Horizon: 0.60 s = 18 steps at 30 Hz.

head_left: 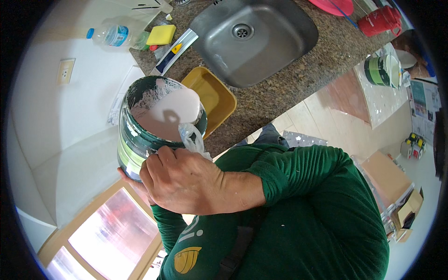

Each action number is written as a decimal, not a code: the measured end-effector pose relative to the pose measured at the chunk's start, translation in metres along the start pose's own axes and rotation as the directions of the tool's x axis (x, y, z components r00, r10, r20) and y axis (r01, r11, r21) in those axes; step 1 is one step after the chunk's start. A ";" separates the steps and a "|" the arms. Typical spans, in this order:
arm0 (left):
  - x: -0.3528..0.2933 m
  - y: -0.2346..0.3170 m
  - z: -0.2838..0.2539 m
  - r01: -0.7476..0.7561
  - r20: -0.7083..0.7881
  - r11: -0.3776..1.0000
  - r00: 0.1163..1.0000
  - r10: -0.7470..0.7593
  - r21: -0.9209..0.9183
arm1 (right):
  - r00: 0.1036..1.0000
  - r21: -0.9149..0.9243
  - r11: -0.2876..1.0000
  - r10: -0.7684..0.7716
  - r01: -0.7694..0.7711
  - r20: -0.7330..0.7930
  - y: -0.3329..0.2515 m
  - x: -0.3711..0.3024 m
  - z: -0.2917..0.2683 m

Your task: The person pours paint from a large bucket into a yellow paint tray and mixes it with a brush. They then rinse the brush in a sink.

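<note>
A dark green paint bucket [129, 149] with a light green label is tilted toward the right over a mustard-yellow tray [228, 100]. Pale pinkish-white paint [163, 116] fills it near the lower lip, and streaks coat its inner wall. Whether paint is running into the tray is hidden by the bucket. My right hand [184, 179] is closed, gripping the bucket's near side just below the rim. Beneath it, my left hand [135, 186] supports the lower side of the bucket; most of that hand is covered. A crumpled clear plastic scrap [192, 137] hangs at the rim.
The tray stands on a speckled stone counter [280, 70] beside a steel sink [261, 44]. Behind it lie a wide metal blade tool [176, 51], a yellow sponge [161, 35] and a plastic bottle [114, 35]. A red mug [380, 21] stands far right; another bucket [382, 71] is below.
</note>
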State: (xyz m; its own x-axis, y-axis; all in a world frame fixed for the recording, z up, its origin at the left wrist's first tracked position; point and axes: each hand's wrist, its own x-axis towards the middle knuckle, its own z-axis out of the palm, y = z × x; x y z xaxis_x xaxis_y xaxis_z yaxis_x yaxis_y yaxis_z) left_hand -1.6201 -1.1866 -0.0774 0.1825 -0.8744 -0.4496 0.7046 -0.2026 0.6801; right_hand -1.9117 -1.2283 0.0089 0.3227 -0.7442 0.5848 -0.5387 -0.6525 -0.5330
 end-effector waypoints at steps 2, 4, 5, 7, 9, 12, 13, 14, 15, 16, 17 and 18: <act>0.000 0.000 0.002 0.001 0.000 1.000 1.000 -0.001 0.004 | 1.000 -0.016 1.000 -0.008 0.008 -0.003 0.001 -0.001 0.002; 0.001 0.001 0.002 0.001 0.002 1.000 1.000 -0.001 0.007 | 1.000 -0.021 1.000 -0.013 0.013 -0.008 0.003 -0.001 0.002; 0.001 0.001 0.002 0.000 0.002 1.000 1.000 0.000 0.007 | 1.000 -0.019 1.000 -0.013 0.013 -0.011 0.003 -0.001 0.002; 0.000 0.002 0.003 -0.001 0.001 1.000 1.000 0.001 0.012 | 1.000 -0.029 1.000 -0.002 0.003 0.020 0.003 -0.002 0.000; 0.001 0.003 0.005 0.000 0.000 1.000 1.000 0.000 0.012 | 0.996 -0.055 0.998 0.022 -0.017 0.088 0.000 -0.003 -0.003; 0.001 0.005 0.005 -0.001 -0.001 1.000 1.000 0.001 0.017 | 0.996 -0.043 0.999 0.025 -0.022 0.091 0.001 -0.003 -0.002; 0.000 0.005 0.006 0.000 0.001 1.000 1.000 0.000 0.018 | 0.996 -0.041 0.999 0.027 -0.024 0.082 0.001 -0.003 -0.003; 0.001 0.005 0.005 -0.002 0.000 1.000 1.000 0.002 0.018 | 0.997 -0.040 0.999 0.029 -0.026 0.073 0.001 -0.003 -0.004; 0.000 0.006 0.006 -0.001 0.000 1.000 1.000 0.001 0.020 | 0.997 -0.038 0.999 0.031 -0.029 0.064 0.001 -0.002 -0.005; 0.001 0.006 0.007 0.001 0.000 1.000 1.000 -0.001 0.021 | 0.997 -0.036 0.999 0.035 -0.033 0.063 0.001 -0.003 -0.004; 0.001 0.006 0.008 0.000 0.001 1.000 1.000 0.000 0.024 | 0.997 -0.034 0.999 0.039 -0.037 0.062 0.001 -0.003 -0.003; 0.002 0.006 0.008 0.000 0.003 1.000 1.000 -0.001 0.026 | 0.997 -0.033 0.999 0.043 -0.041 0.061 0.001 -0.003 -0.003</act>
State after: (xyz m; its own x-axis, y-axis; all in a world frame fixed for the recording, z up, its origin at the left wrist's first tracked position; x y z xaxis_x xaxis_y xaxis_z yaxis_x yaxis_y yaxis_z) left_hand -1.6209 -1.1929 -0.0695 0.1799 -0.8757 -0.4481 0.6867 -0.2144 0.6947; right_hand -1.9155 -1.2261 0.0082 0.3464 -0.7789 0.5228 -0.5766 -0.6164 -0.5363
